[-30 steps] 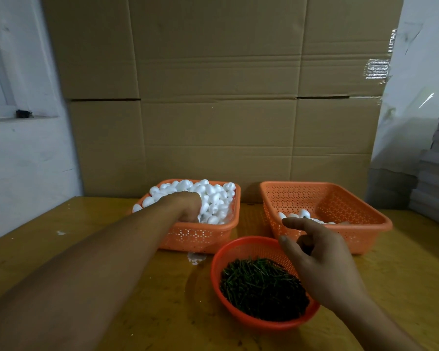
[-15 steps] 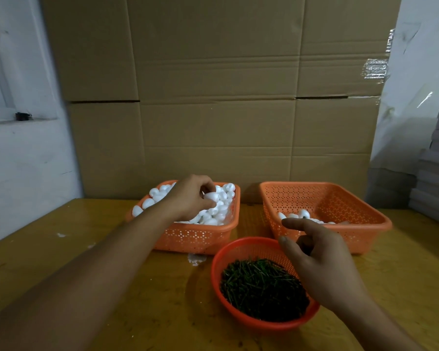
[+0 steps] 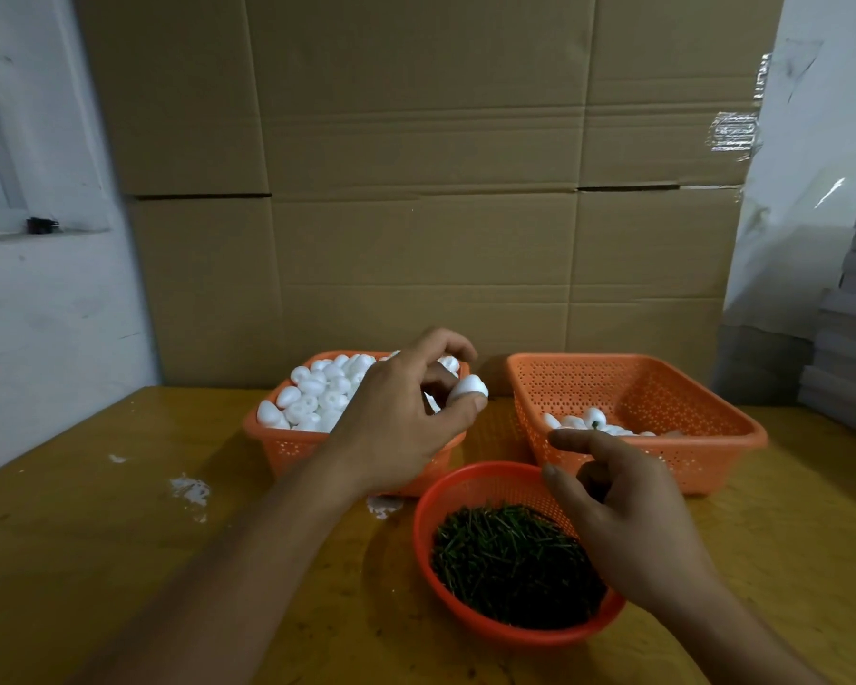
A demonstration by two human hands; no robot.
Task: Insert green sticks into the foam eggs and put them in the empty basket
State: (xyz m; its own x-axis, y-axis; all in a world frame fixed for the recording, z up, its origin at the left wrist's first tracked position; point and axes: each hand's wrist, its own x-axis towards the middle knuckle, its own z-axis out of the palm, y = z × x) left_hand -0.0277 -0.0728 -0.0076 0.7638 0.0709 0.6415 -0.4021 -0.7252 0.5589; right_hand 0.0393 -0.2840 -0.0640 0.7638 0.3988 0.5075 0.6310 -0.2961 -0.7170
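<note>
Across the lower half of the frame, a yellow wooden table (image 3: 95,561), backed by a wall of cardboard boxes (image 3: 416,190) in the upper centre. At centre left, a square orange basket (image 3: 287,452) heaped with white foam eggs (image 3: 317,393); at centre right, a matching receiving basket (image 3: 663,467) with only a few finished eggs (image 3: 594,418) on its floor, so by the look of it early in the job. At lower centre, a round red basket (image 3: 470,491) full of green sticks (image 3: 510,566). Over the near right corner of the full basket, the left hand (image 3: 396,427), pinching one foam egg (image 3: 468,388) between thumb and fingertips, clear of the heap. Over the far rim of the round basket, the right hand (image 3: 628,516), forefinger and thumb spread apart, other fingers curled, holding nothing visible. Step in hand, most likely: fetching a single stick to meet the egg. Best done by pinching one stick near its end, keeping the egg lightly held so the soft foam does not dent, turning one tip of the egg toward the right hand, and pushing straight along the long axis rather than at a slant. Worth avoiding: several sticks at once, or a push through the far side.
</note>
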